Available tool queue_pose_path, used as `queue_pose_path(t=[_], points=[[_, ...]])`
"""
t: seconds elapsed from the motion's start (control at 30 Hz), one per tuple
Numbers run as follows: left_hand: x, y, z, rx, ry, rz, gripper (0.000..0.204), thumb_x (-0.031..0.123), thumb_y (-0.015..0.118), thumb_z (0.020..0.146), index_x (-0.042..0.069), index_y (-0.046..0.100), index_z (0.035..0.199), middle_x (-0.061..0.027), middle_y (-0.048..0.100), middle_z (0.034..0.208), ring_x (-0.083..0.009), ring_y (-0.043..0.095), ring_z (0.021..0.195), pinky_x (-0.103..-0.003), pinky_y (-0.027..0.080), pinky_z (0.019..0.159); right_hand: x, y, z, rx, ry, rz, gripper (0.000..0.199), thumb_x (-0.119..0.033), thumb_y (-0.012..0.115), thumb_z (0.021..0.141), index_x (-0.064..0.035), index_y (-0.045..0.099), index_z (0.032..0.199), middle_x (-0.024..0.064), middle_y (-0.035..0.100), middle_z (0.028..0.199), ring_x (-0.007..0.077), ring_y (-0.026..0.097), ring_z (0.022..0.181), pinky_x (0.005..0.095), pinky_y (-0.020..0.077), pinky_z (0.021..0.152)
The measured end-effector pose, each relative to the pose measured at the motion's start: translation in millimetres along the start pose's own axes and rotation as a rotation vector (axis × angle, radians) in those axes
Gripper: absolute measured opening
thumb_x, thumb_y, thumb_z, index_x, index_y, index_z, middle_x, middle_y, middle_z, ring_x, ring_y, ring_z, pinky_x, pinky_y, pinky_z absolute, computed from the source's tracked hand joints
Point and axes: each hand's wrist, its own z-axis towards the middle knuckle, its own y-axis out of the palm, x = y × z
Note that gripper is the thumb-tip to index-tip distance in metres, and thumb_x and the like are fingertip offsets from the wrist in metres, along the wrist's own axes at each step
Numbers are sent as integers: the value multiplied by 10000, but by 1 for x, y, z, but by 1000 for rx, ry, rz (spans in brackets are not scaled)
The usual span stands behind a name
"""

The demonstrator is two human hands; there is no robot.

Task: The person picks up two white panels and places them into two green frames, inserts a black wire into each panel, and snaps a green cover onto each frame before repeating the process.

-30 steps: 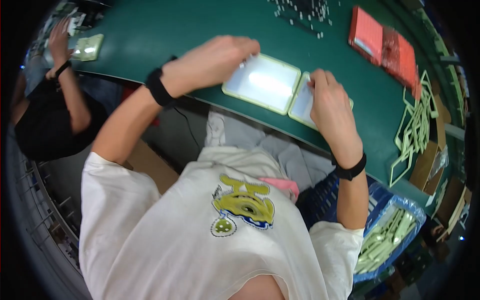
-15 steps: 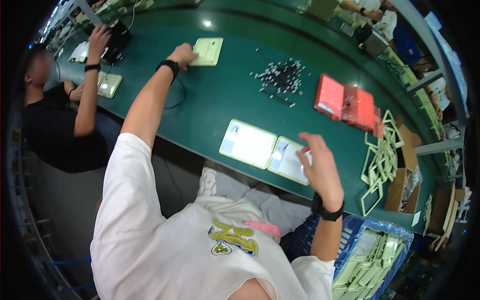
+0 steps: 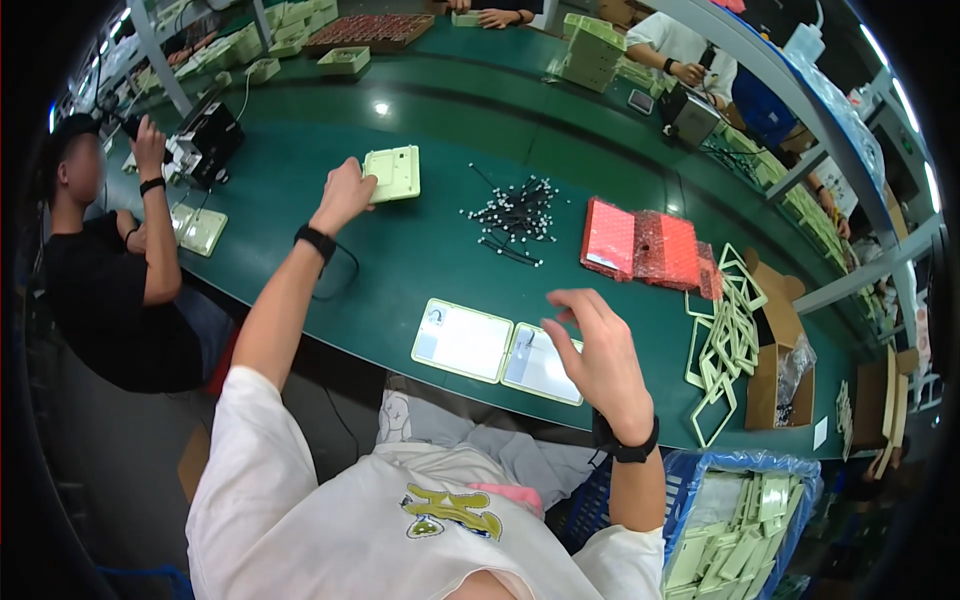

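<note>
The counter (image 3: 400, 260) stretched across the view. Below its near edge, on the right, stood a crate (image 3: 770, 461) of green parts, its bottom cut off. At the counter's right end lay a tangle of frames (image 3: 738, 340), overlapping too much to count, with red packs (image 3: 610, 237) to their left. Two panels (image 3: 462, 340) lay side by side along the counter's near edge, probably for easy reach. Above the right-hand one hung the right hand (image 3: 612, 365), fingers spread wide, holding nothing visible and hiding that panel's right end; its dark mark was hard to make out. Left of the counter's middle was the shell (image 3: 392, 174), pinched at its left edge by the left hand (image 3: 345, 190), likely because that edge lay closest; whether it was lifted, I cannot tell. Midway along the counter sat the cables (image 3: 516, 213), heaped perhaps for picking singly.
</note>
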Motion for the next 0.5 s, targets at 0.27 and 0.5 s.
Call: queue_pose_path(t=[0.27,0.5], points=[[126,-1,-168,147,395,-401,120,38,664,923,-37,606,996,-184,711,902,-261,727,780,-355,562,669,-9,54,71,70,271,911,576,-169,721,1004,68,455,1457,165,684,1302,224,710,1105,338,572,942],[71,-32,-186,-313,312,-500,297,11,686,956,-23,661,1250,-126,723,1140,-168,698,1025,-278,561,817,10,14,53,26,171,995,651,-130,746,962,43,467,1523,126,670,1354,206,688,1155,331,538,1010]])
